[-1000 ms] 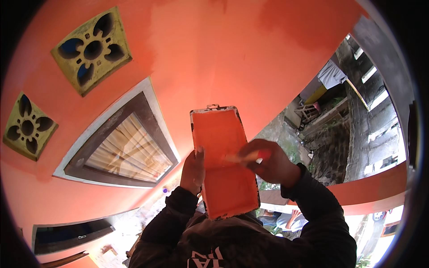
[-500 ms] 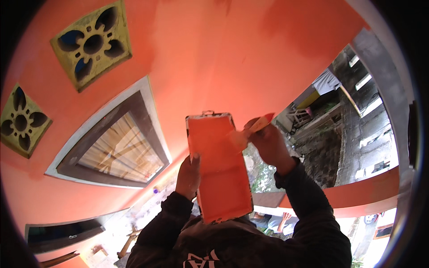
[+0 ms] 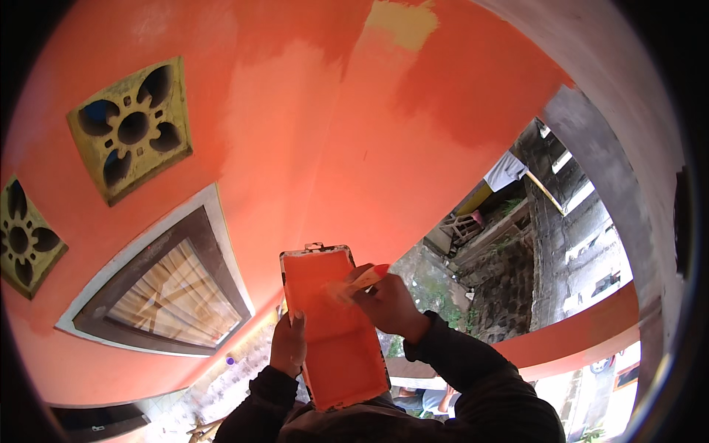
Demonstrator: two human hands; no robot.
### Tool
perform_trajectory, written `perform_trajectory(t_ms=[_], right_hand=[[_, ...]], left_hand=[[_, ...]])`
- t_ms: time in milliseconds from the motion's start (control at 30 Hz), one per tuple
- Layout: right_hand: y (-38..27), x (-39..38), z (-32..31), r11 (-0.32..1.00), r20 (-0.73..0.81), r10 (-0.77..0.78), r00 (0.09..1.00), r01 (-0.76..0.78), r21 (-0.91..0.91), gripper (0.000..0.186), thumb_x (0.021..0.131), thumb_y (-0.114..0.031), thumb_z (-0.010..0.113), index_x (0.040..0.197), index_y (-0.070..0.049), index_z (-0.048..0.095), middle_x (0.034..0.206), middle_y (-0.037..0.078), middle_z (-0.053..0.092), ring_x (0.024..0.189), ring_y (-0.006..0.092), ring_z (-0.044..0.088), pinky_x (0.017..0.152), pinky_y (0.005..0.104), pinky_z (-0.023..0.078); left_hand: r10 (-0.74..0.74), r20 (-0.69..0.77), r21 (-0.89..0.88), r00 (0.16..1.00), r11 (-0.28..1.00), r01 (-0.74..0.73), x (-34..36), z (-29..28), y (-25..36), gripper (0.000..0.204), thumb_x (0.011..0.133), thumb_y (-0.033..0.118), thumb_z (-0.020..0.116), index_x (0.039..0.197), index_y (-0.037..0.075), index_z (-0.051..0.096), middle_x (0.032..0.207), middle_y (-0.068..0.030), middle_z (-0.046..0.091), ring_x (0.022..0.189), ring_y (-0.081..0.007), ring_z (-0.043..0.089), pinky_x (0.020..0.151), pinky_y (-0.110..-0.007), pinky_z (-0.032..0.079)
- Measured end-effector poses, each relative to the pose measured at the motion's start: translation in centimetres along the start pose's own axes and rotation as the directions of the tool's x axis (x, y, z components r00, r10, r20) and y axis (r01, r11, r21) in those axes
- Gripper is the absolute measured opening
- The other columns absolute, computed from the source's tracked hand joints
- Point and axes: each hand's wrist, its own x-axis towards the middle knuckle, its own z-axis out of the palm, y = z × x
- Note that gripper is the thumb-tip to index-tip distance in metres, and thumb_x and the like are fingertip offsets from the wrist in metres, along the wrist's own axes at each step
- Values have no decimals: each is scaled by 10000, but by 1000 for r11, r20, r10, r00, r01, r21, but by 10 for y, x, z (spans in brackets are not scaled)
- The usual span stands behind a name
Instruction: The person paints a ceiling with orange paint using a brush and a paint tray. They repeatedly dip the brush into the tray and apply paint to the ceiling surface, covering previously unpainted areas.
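A paint tray [image 3: 344, 362], long and rectangular with orange paint over its inside and a dark, smeared rim, is held out in front of me. My left hand [image 3: 289, 343] grips its left edge, the thumb lying over the rim. In my right hand [image 3: 389, 303] is a paintbrush [image 3: 367, 277] with a red-tipped pale handle. Its orange-stained bristles are over the tray's upper part, at or just above the paint; I cannot tell whether they touch. Behind the tray rises an orange wall [image 3: 310, 148], its paint uneven, with darker patches and a yellowish patch [image 3: 402, 23] high up.
To the left are a dark-framed window [image 3: 173, 284] with curtains and two yellow patterned vent blocks [image 3: 133, 127]. On the right, a low orange ledge [image 3: 569, 336] borders a yard with a stone wall [image 3: 502, 284] and a hanging cloth [image 3: 506, 171]. Another person [image 3: 436, 400] shows partly below.
My view has tilted upward, bringing the yellowish wall patch in. My right hand has moved the paintbrush left, from the tray's right edge to over its inside. My left hand still holds the tray.
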Motion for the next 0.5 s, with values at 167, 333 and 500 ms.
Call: perform_trajectory(t_ms=[167, 333, 500], right_hand=[[28, -9, -3, 922, 28, 55, 998, -61, 381, 265, 997, -150, 671, 1180, 11, 569, 981, 85, 681, 864, 165, 690, 728, 316, 544], [41, 3, -16, 789, 10, 212, 977, -177, 588, 198, 1014, -156, 641, 1147, -31, 566, 973, 57, 651, 834, 155, 688, 663, 292, 575], [26, 25, -35, 541, 7, 329, 944, -195, 818, 147, 1035, -215, 618, 1107, -93, 581, 920, 25, 625, 768, 122, 642, 640, 275, 532]], left_hand=[[-13, 5, -80, 1000, 997, 13, 3, 0, 1, 659, 1077, 565, 434, 1288, -42, 583, 979, -69, 645, 870, -151, 564, 825, -341, 475], [18, -39, -154, 999, 988, -23, 14, 4, 10, 668, 1070, 576, 448, 1257, -47, 600, 939, -59, 636, 830, -147, 545, 787, -343, 470], [7, -81, -74, 997, 997, -13, 39, 8, 5, 651, 1071, 560, 456, 1204, -55, 622, 876, -70, 618, 776, -176, 509, 754, -371, 454]])
